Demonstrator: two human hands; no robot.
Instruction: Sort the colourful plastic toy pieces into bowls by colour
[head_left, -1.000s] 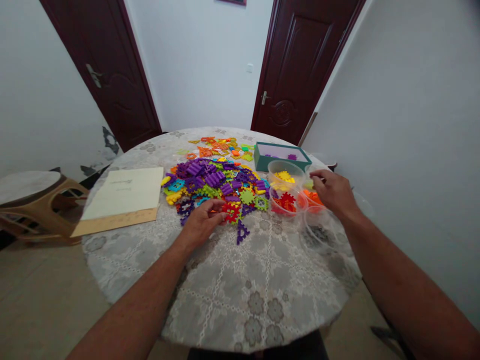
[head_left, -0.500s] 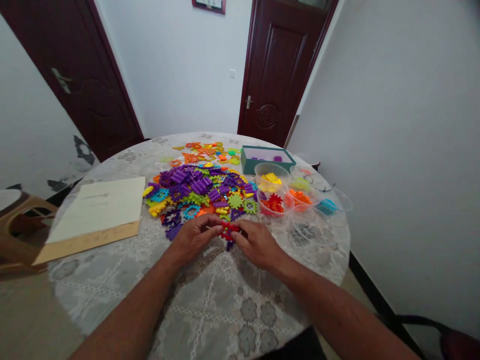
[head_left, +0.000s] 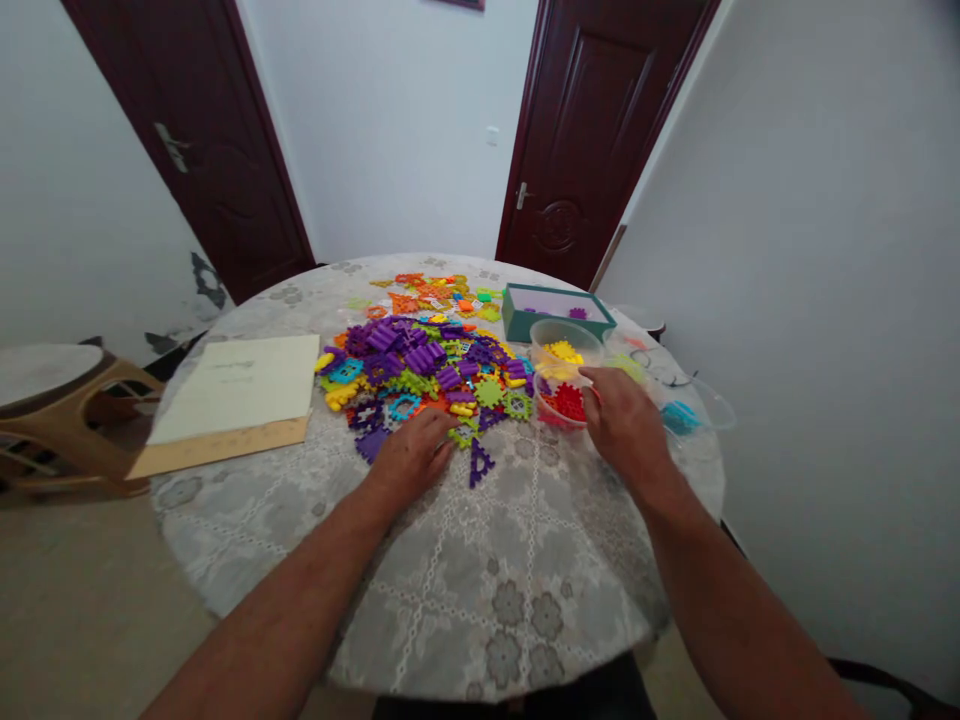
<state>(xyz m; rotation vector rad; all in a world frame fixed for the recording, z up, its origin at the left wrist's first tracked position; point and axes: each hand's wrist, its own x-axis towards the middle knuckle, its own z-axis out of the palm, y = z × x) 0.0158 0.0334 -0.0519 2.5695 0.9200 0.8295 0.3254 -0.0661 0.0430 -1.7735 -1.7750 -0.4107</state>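
Note:
My left hand (head_left: 411, 455) lies palm down at the near edge of a heap of plastic building pieces (head_left: 405, 365), fingers apart, the fingertips beside a green square piece (head_left: 465, 432). A purple triangular piece (head_left: 480, 463) lies just to the right of that hand. My right hand (head_left: 626, 420) is at the right side of a clear bowl of red pieces (head_left: 566, 402). Its thumb and index finger are apart at the bowl's rim, and I see nothing held between them. That hand covers much of the bowls behind it.
Behind the red pieces stands a clear bowl with yellow pieces (head_left: 562, 352). A green box (head_left: 559, 315) is farther back, and a bowl with blue pieces (head_left: 679, 417) sits at right. Orange pieces (head_left: 427, 293) lie at the back. Paper on a board (head_left: 240, 390) lies at left.
Both hands held a red piece together over the table's middle. They have since parted: my right hand moved right to the red bowl, my left stayed near the heap. The view shifted left.

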